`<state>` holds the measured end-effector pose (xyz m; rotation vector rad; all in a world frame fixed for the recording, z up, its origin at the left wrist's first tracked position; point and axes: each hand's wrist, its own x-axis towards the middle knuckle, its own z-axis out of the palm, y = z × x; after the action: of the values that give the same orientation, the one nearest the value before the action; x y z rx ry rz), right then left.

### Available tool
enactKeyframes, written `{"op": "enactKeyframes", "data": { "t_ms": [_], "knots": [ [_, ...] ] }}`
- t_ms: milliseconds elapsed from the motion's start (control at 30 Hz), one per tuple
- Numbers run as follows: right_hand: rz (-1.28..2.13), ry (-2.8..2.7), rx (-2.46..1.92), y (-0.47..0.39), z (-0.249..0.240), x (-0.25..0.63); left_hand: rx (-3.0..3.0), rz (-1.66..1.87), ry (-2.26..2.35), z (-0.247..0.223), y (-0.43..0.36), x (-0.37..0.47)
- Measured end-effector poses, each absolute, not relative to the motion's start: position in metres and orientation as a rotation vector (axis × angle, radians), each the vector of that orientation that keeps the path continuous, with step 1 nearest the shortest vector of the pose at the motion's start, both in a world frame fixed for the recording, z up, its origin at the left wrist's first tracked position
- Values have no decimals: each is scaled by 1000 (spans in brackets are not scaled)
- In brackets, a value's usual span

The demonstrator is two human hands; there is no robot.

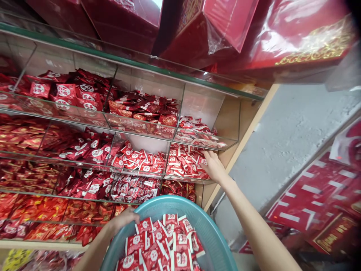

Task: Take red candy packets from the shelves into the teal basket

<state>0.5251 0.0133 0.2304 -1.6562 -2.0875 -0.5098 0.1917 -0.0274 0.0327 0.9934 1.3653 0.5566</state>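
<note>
A teal plastic basket (222, 244) is tilted toward me at the bottom of the head view, with several red and white wrapped packets (158, 244) inside. My left hand (124, 221) grips its left rim, fingers over the edge. At the right end of the shelves, my right hand (212, 165) reaches over a glass front into a compartment of small red and white packets (183, 162). Its fingers are stretched out at the packets' right side; nothing shows held in them, though the fingertips are partly hidden.
Glass-divided shelves (141, 133) hold rows of red packets to the left. A green-edged glass shelf (113, 56) with large red boxes (220, 22) hangs overhead. A wooden side panel (239, 139) and grey wall (259, 150) stand at right, beside red packaged goods (299, 199).
</note>
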Motion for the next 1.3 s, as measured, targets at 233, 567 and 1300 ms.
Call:
{"op": "enactKeyframes", "data": {
  "t_ms": [233, 567, 1300],
  "knots": [
    [-448, -1965, -1757, 50, 230, 524, 1005, 564, 1358, 25, -23, 193],
    [-340, -1816, -1681, 73, 215, 534, 1006, 605, 1376, 26, -25, 193],
    [345, -1423, -1031, 41, 211, 512, 992, 605, 1305, 21, -25, 192]
  ]
}}
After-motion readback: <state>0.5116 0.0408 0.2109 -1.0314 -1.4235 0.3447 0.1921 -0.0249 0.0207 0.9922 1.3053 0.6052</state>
